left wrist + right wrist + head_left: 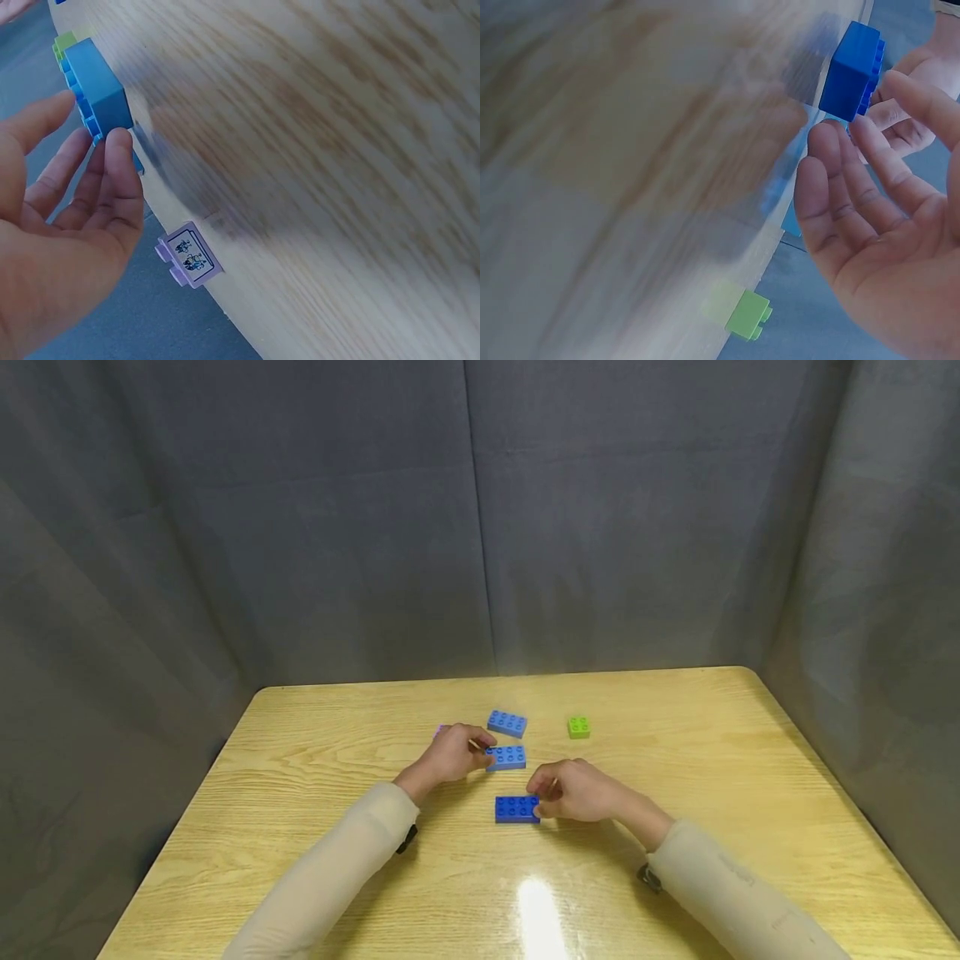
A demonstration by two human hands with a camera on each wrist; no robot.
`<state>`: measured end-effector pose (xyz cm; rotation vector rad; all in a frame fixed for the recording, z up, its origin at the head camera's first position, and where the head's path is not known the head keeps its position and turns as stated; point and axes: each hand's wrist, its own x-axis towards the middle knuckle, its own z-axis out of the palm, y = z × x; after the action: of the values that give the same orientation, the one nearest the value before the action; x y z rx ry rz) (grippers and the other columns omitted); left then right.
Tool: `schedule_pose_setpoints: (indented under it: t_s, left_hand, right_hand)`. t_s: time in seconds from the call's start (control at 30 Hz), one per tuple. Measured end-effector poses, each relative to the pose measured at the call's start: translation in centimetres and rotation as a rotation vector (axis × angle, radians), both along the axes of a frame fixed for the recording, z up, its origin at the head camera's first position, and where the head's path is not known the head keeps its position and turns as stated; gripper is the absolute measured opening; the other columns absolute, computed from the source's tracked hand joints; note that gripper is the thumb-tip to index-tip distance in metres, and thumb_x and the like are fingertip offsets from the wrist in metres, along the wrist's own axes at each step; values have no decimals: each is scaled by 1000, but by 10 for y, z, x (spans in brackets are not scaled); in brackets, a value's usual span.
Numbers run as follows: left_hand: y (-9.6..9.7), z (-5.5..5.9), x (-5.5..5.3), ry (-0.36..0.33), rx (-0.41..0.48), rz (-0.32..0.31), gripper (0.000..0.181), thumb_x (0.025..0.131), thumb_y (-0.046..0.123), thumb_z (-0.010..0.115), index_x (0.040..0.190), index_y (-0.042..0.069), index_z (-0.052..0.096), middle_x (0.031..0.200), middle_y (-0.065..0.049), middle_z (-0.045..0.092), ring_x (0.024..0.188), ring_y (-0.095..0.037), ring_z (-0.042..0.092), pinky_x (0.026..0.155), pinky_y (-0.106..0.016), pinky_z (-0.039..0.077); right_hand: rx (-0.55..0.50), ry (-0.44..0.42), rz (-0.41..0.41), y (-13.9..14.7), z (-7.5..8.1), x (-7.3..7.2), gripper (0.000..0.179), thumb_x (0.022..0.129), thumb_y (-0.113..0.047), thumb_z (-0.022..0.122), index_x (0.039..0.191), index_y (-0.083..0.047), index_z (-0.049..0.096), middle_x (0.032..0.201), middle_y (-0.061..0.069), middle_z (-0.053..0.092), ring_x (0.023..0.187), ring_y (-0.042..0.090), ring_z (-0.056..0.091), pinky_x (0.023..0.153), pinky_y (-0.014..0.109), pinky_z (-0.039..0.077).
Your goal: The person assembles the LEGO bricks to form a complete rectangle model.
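Observation:
On the table, a light blue brick (508, 757) with two rows of studs lies with its left end by my left hand (455, 752). In the left wrist view, the thumb is over the studs and the loosely bent fingers are around the end, with no firm pinch visible. Nearer to me is a dark blue brick (514, 810). My right hand (579, 790) reaches over its right end, thumb on the near side. The right wrist view shows the fingertips (859, 127) close to its corner and the thumb apart; contact is unclear.
Behind these lies another light blue brick (507, 723), slightly turned. A small green brick (578, 727) sits to its right. A purple brick (190, 255) with a printed side is mostly hidden behind my left hand in the head view. Grey curtains (360, 527) surround the wooden table (315, 752).

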<state>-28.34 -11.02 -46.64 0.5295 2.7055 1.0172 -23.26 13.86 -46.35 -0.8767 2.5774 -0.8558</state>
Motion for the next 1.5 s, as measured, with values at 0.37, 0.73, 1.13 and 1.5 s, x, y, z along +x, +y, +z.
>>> schedule_pose_setpoints:
  t_s: [0.37, 0.73, 1.13, 1.5]
  left_hand:
    - [0, -4, -1, -12, -25, 12, 26, 91, 14, 74, 116, 8, 73, 113, -7, 72, 99, -20, 69, 85, -32, 58]
    - [-5, -4, -1, -27, 19, 17, 26, 89, 11, 76, 114, 6, 73, 111, -9, 72, 95, -20, 69, 83, -31, 58]
    - [-12, -4, 4, -17, 39, 16, 23, 87, 9, 77, 110, 7, 75, 109, -8, 73, 94, -18, 68, 82, -31, 58]
    - [-17, -3, 12, -12, 30, 1, 23, 86, 8, 78, 109, 7, 75, 107, -6, 74, 94, -18, 69, 83, -32, 58]
  right_hand:
    - [-3, -36, -17, -4, -1, 0, 24, 83, -18, 81, 104, -15, 71, 99, -3, 73, 86, 7, 64, 78, 24, 54]
    - [2, -30, -20, -3, -1, 0, 22, 83, -16, 81, 103, -15, 72, 100, -2, 74, 87, 9, 66, 80, 27, 56]
    - [23, -12, -57, 7, 1, -6, 23, 82, -14, 81, 104, -14, 73, 99, -1, 75, 89, 14, 69, 83, 33, 57]
    - [15, -4, -84, 19, -5, -14, 24, 82, -16, 81, 105, -13, 73, 99, 2, 75, 90, 16, 70, 83, 35, 58]
